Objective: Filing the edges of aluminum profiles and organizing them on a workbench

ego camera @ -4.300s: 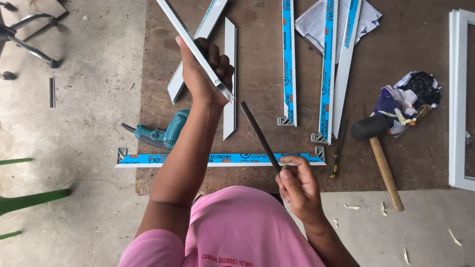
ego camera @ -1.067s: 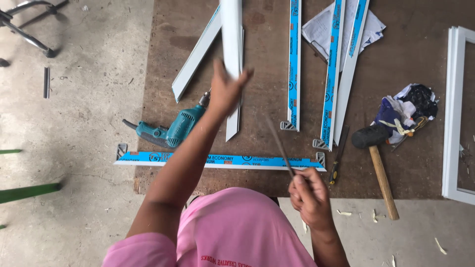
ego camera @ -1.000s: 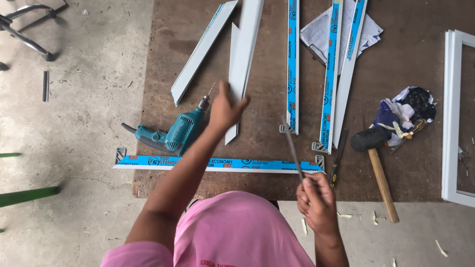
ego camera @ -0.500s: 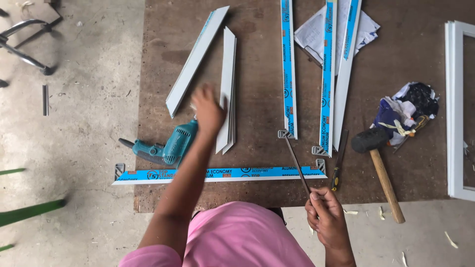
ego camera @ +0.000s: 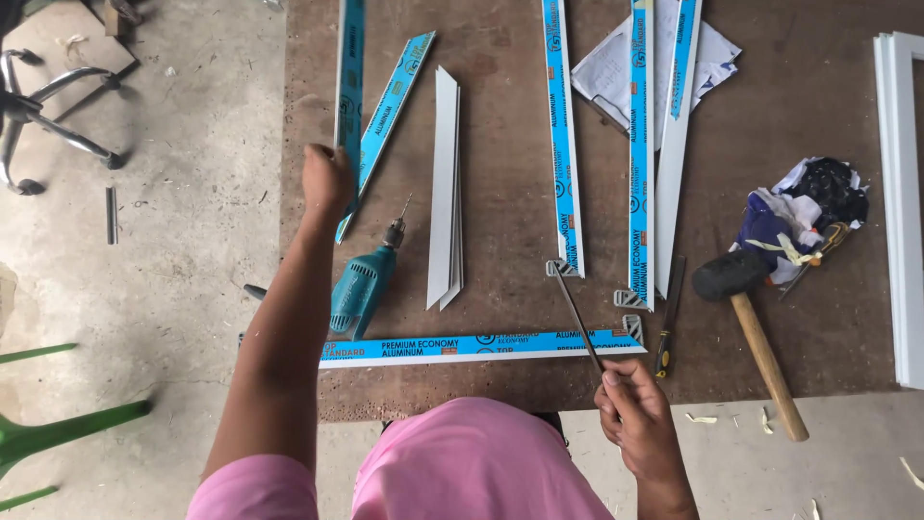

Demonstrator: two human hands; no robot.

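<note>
L hand [ego camera: 327, 179] fingers clamped on blue-filmed aluminium strip [ego camera: 349, 77] by desk [ego camera: 500, 144] left edge, above teal drill [ego camera: 364, 285]. R hand [ego camera: 637, 414] fingers closed on thin dark rod [ego camera: 577, 313], prob. a file, at desk's near edge.

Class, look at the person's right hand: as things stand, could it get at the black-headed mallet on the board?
Probably not straight away: the right hand already grips a thin dark rod. The mallet lies uncovered close beside it, nothing between.
</note>
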